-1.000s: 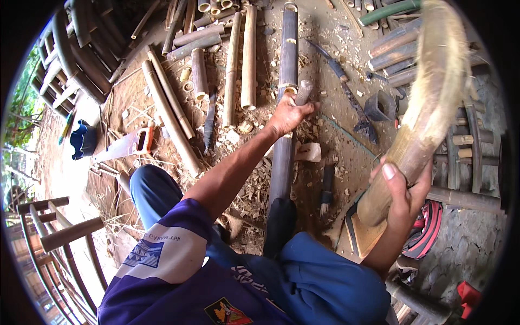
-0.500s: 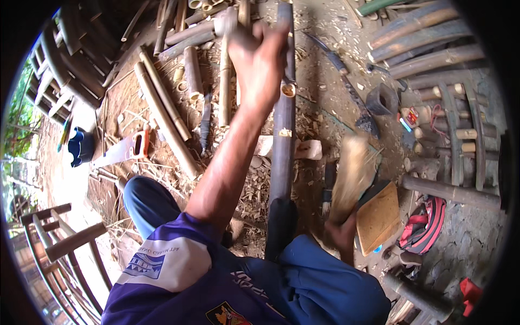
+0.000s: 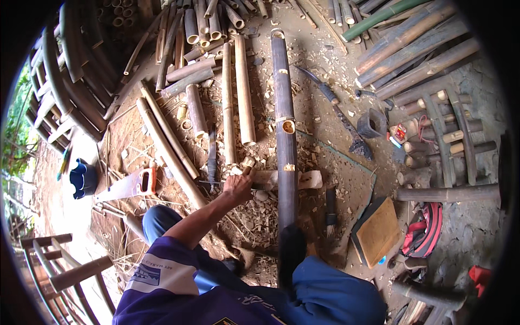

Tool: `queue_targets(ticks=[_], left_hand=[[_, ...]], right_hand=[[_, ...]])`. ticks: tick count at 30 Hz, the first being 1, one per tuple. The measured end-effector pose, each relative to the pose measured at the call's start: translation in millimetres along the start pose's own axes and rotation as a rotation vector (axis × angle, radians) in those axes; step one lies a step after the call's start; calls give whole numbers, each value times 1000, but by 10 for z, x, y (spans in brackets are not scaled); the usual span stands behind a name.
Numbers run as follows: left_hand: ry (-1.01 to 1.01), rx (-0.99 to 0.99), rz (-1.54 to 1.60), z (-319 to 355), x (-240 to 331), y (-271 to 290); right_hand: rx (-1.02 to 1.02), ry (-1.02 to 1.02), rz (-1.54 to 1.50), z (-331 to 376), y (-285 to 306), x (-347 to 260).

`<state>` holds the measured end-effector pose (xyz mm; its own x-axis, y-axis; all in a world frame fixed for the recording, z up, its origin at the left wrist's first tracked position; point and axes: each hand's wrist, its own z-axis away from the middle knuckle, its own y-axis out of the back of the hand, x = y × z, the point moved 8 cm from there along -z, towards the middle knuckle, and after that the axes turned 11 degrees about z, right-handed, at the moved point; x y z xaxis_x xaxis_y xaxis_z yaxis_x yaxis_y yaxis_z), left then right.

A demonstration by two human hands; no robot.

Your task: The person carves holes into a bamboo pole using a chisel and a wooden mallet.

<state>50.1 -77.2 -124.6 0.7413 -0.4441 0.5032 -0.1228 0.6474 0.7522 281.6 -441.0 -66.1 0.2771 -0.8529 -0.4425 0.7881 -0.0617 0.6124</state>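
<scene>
My left hand reaches down to the chip-strewn ground just left of a long dark bamboo pole. Its fingers are curled on a small pale bamboo piece at their tips. The pole runs away from me between my knees, has a round hole cut in it, and rests across a pale wooden block. A dark-handled blade lies just left of the hand. My right hand is out of sight.
Cut bamboo lengths lie left of the pole and stacked poles at far right. An orange-handled saw, a blue container, a machete, a wooden board and a red-black bag surround me.
My left hand left the pole, swung up, and came down to the ground on the pole's left. My right hand, which held a thick pale bamboo piece, has dropped out of view.
</scene>
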Motion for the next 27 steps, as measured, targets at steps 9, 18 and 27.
queue_targets(ticks=[9, 18, 27], left_hand=[[-43, -40, -110, -95, 80, 4], [-14, -72, 156, -237, -34, 40], [-21, -38, 101, -165, 54, 51]], right_hand=[[129, -94, -26, 509, -80, -219], [182, -255, -83, 1336, -344, 218], [166, -395, -149, 1804, -556, 699]])
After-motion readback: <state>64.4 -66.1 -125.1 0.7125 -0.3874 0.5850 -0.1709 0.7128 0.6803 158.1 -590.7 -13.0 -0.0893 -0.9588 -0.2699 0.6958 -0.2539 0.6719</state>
